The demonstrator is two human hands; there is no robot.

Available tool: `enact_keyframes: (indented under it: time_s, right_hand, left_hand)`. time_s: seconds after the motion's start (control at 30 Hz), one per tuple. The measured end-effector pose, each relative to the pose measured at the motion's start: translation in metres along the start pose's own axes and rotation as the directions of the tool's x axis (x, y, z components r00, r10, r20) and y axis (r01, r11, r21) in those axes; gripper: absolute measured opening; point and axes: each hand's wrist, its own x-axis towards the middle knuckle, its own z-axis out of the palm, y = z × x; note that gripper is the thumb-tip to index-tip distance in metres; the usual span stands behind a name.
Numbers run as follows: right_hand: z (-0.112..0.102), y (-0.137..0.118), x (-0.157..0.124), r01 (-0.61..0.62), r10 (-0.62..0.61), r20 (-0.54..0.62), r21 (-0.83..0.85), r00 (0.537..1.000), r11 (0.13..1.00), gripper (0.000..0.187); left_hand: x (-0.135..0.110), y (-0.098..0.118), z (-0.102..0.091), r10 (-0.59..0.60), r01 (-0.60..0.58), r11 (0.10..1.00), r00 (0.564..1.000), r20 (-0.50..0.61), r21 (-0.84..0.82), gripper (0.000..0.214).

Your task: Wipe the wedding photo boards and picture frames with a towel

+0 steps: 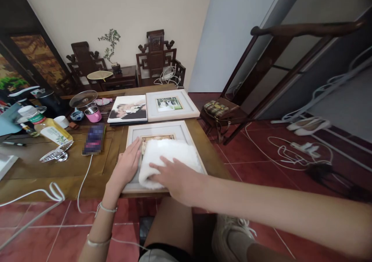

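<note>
A light wooden picture frame [188, 129] with a pale mat lies flat at the table's near edge, in front of me. A fluffy white cloth [177, 149] is spread over much of it and hides most of the picture inside. My right hand [177, 178] presses down on the cloth, fingers apart on top and the cloth's near left corner bunched under them. Along the frame's left side rests my left hand [129, 162], its fingers stretched out flat over the rim and holding nothing.
Behind lie a second picture frame [188, 107] and a photo album [128, 116]. To the left are a phone [94, 138] on a white cable, a hair claw clip [56, 153], a bottle [52, 130] and a pink cup [93, 114]. A dark chair [267, 60] stands right.
</note>
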Motion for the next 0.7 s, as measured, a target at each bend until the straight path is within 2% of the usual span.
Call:
enact_keyframes:
  time_s: [0.17, 0.23, 0.3, 0.47, 0.6, 0.7]
  right_hand:
    - [0.007, 0.041, 0.047, -0.177, 0.155, -0.159, -0.130, 0.975, 0.976, 0.070]
    - [0.002, 0.044, 0.062, -0.175, 0.148, -0.174, -0.152, 0.974, 0.973, 0.064]
    - [-0.003, 0.040, 0.068, -0.119, 0.093, -0.164, -0.155, 0.982, 0.981, 0.057]
    - [-0.004, 0.008, 0.049, 0.058, -0.083, -0.139, -0.176, 0.987, 0.983, 0.046]
    - [0.000, -0.014, 0.030, 0.090, -0.105, -0.112, -0.134, 0.988, 0.987, 0.056]
    - [-0.004, -0.016, 0.022, 0.143, -0.149, -0.054, -0.110, 0.987, 0.984, 0.060]
  left_hand:
    - [-0.001, 0.001, -0.001, 0.029, -0.029, 0.999, 1.000, -0.003, -0.026, 0.055]
    - [-0.001, -0.001, -0.001, 0.047, -0.048, 0.998, 0.999, -0.021, -0.042, 0.056]
    - [0.000, -0.002, -0.001, 0.054, -0.056, 0.996, 0.998, -0.034, -0.069, 0.056]
    - [0.001, -0.005, -0.001, 0.035, -0.039, 0.992, 0.999, -0.035, -0.120, 0.055]
    - [0.001, -0.010, -0.001, 0.012, -0.023, 0.987, 0.998, -0.068, -0.157, 0.055]
    - [0.003, -0.013, 0.000, 0.008, -0.014, 0.993, 0.998, -0.056, -0.116, 0.054]
